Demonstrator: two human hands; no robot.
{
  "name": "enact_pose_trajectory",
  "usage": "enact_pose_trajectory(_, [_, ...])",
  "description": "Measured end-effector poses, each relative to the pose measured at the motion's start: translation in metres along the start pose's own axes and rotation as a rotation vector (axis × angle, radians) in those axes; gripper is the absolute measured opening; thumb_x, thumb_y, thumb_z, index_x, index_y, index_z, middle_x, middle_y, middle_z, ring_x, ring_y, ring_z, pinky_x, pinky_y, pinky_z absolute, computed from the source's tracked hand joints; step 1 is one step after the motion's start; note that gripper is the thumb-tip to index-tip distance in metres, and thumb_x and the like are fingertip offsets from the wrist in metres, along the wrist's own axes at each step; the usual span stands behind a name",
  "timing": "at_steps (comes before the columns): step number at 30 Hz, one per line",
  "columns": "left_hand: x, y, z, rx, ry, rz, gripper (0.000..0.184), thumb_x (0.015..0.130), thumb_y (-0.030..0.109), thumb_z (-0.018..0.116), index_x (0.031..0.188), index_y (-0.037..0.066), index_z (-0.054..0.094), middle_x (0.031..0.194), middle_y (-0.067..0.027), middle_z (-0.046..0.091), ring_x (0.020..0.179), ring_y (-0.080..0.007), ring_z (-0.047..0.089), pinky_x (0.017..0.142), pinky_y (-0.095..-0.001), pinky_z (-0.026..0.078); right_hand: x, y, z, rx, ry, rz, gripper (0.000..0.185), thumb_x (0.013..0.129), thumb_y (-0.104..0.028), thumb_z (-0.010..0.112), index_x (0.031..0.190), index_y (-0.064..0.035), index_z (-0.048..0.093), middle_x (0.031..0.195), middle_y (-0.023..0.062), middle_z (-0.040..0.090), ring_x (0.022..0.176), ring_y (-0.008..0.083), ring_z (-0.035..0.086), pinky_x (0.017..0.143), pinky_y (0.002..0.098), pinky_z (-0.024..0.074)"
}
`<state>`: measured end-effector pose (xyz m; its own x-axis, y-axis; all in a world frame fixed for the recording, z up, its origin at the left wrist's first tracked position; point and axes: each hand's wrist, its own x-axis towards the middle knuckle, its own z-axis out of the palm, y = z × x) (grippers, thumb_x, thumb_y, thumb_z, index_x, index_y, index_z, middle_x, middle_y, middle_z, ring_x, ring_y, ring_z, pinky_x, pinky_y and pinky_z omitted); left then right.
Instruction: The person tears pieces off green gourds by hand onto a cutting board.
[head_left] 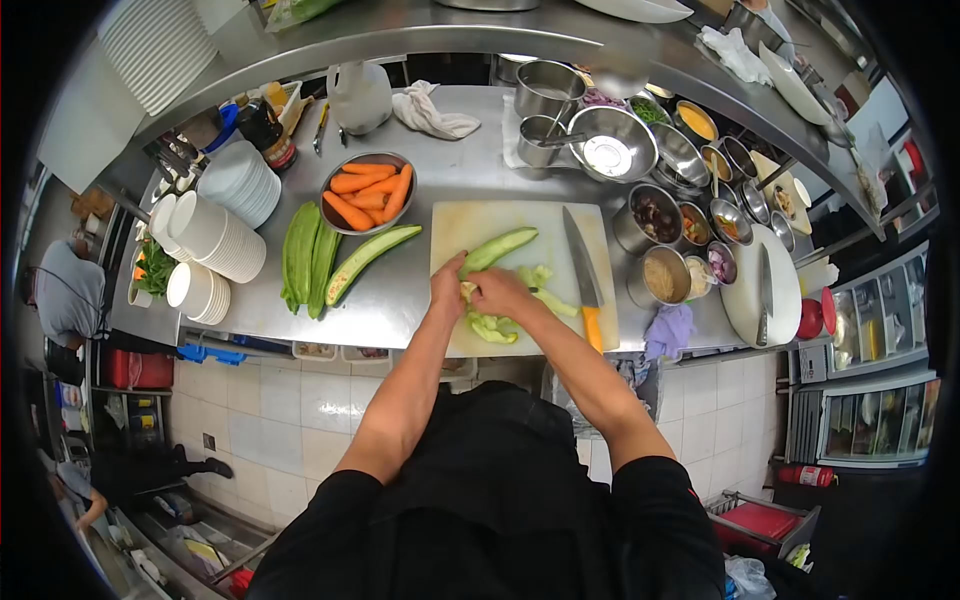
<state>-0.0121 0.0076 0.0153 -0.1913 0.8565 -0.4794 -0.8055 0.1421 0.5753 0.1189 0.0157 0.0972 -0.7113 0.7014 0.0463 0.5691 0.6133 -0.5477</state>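
Note:
A long green squash half [503,249] lies slanting over the white cutting board [570,218]. My left hand [447,286] is closed around its near end. My right hand [498,293] is curled over the same end, fingers closed; whatever is in them is hidden. Pale green soft scraps [492,328] lie below my hands, with more to the right. On the board's right side rests a chef's knife [583,262], its orange handle toward me. Left of the board, another squash half [372,262] shows its pale inside, beside several whole ridged green squashes [312,255].
A steel bowl of carrots [368,190] stands behind the squashes. Stacked white cups [218,235] fill the left. Several steel bowls [613,143] and containers of ingredients crowd the right, near a purple cloth [668,332]. A steel shelf [420,50] overhangs the back. Another person [68,285] is far left.

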Motion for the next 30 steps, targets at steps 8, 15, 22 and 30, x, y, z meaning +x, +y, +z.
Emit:
enact_pose_trajectory(8, [-0.021, 0.018, 0.016, -0.235, -0.084, -0.091, 0.028, 0.091, 0.022, 0.045, 0.107, 0.0, 0.052, 0.107, -0.0156, 0.056, 0.104, -0.0283, 0.053, 0.093, -0.0449, 0.043, -0.012, 0.029, -0.062, -0.328, 0.12, 0.33, 0.016, 0.073, -0.014, 0.058, 0.085, -0.0028, 0.06, 0.081, 0.0184, 0.062, 0.078, 0.033, 0.061, 0.07, 0.0431, 0.0489])
enact_pose_trajectory(15, [-0.02, 0.003, 0.027, -0.193, 0.005, -0.04, 0.028, 0.09, 0.019, 0.049, 0.114, 0.004, 0.053, 0.112, -0.0105, 0.056, 0.107, -0.0234, 0.052, 0.09, -0.0404, 0.043, 0.047, 0.019, -0.007, -0.5, 0.025, 0.278, 0.011, 0.073, -0.01, 0.056, 0.077, -0.0059, 0.065, 0.077, 0.0132, 0.065, 0.072, 0.0256, 0.065, 0.059, 0.0363, 0.0513])
enact_pose_trajectory(22, [-0.019, 0.0, 0.017, -0.161, -0.088, -0.094, 0.029, 0.088, 0.019, 0.051, 0.113, 0.005, 0.056, 0.105, -0.0097, 0.061, 0.097, -0.0219, 0.057, 0.085, -0.0362, 0.046, 0.009, -0.033, 0.003, -0.541, -0.022, 0.153, 0.012, 0.072, -0.015, 0.06, 0.073, -0.0051, 0.066, 0.072, 0.0098, 0.066, 0.07, 0.0232, 0.066, 0.055, 0.0347, 0.051])
enact_pose_trajectory(30, [-0.011, -0.004, 0.018, -0.129, -0.054, -0.05, 0.028, 0.087, 0.016, 0.052, 0.109, -0.001, 0.057, 0.107, -0.0105, 0.06, 0.099, -0.0228, 0.057, 0.087, -0.0369, 0.045, 0.025, -0.012, 0.021, -0.435, -0.011, 0.273, 0.013, 0.074, -0.014, 0.056, 0.07, -0.0047, 0.065, 0.071, 0.0163, 0.064, 0.066, 0.0295, 0.064, 0.057, 0.0384, 0.0511])
